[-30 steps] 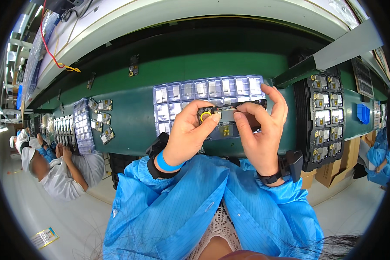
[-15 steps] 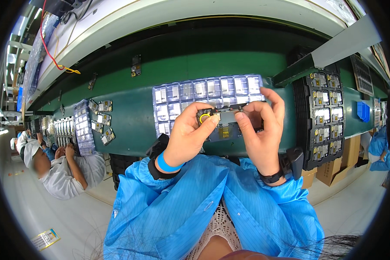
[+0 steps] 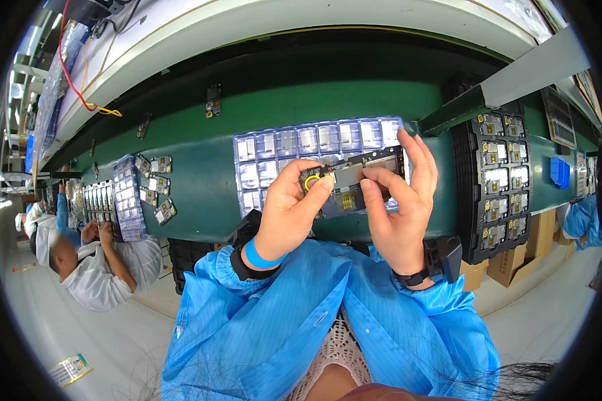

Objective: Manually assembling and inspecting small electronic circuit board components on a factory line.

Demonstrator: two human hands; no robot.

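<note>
- The bench [image 3: 204, 200] has a smooth, matt green surface, spreading from 9 round to 3 o'clock of the held board.
- At 6 o'clock, the smock [image 3: 267, 321] is shiny blue cloth, finely striped and creased.
- At 3 o'clock, the black tray stack [image 3: 467, 180] has ridged sides and two columns of board-filled pockets.
- Toward 11 o'clock, partly behind the hands, lies the clear tray [image 3: 256, 150], glossy moulded plastic with squarish pockets.
- The left hand [image 3: 284, 207] grips the board's 8 o'clock end, thumb flat on its face.
- The right hand [image 3: 405, 214] brings thumb and forefinger tips together at the board's middle, other fingers spread; I cannot tell whether they pinch anything.
- The circuit board [image 3: 348, 177], stiff, dark and oblong, is held above the bench, slanting toward 2 o'clock, with a smooth grey rectangle.
- Its yellow ring [image 3: 306, 179] sits beside the left thumb.
</note>
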